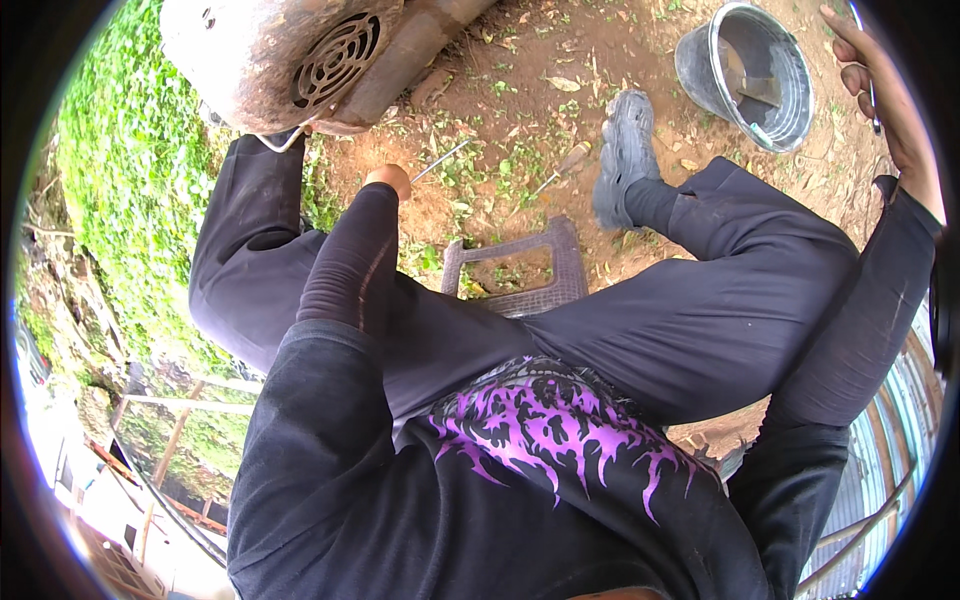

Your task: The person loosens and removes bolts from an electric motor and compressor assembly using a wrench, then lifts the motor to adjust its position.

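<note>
My left hand [388, 178] is closed on a thin metal rod [440, 160] that angles up to the right, below a weathered, dusty machine housing [240, 55] with a round slotted vent and a pale bent metal piece at its lower side. At the upper right, my right hand [880, 120] has its fingers curled on a slim silver metal tool [873, 115], partly hidden at the rim of the view. A screwdriver [570, 161] lies on the dirt between my left hand and my right foot.
A dark plastic stool [515, 292] sits between my legs. A grey bucket [700, 70] with water or flat pieces inside stands beyond my right foot. Low green plants [120, 180] border the dirt at left. Corrugated metal [890, 440] and thin poles are at the lower right.
</note>
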A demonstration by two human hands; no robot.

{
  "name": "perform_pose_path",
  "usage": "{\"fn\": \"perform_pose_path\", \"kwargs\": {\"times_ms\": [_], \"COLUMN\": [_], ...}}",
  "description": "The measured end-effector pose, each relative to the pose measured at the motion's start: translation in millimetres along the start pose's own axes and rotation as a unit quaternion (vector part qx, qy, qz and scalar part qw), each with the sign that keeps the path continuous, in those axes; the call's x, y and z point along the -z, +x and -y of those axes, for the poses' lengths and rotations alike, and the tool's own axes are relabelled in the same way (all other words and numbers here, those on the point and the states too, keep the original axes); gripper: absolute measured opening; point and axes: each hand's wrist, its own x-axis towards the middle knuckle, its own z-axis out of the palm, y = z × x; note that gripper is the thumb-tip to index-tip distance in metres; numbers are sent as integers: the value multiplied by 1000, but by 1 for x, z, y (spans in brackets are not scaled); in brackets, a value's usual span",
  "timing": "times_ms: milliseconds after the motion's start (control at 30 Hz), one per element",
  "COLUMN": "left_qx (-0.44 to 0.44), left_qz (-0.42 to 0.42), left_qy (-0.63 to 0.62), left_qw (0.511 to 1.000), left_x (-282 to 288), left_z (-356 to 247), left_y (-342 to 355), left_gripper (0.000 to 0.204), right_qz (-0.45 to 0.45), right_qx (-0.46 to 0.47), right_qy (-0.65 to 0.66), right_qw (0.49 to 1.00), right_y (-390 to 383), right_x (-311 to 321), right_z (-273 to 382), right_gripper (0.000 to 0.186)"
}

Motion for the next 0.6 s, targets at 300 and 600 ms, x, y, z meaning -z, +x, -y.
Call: {"fn": "perform_pose_path", "kwargs": {"times_ms": [300,600], "left_qx": [-55,-135], "left_qz": [-72,-180], "left_qy": [-28,-180], "left_qw": [995,958], "left_x": [24,46], "left_z": [-111,-271], "left_y": [13,9], "left_gripper": [32,26], "right_qz": [-112,-85], "right_qx": [3,51], "right_qy": [51,84], "right_qw": [992,992], "right_y": [41,69], "right_x": [-20,-10], "right_z": [-8,-47], "right_gripper": [22,36]}}
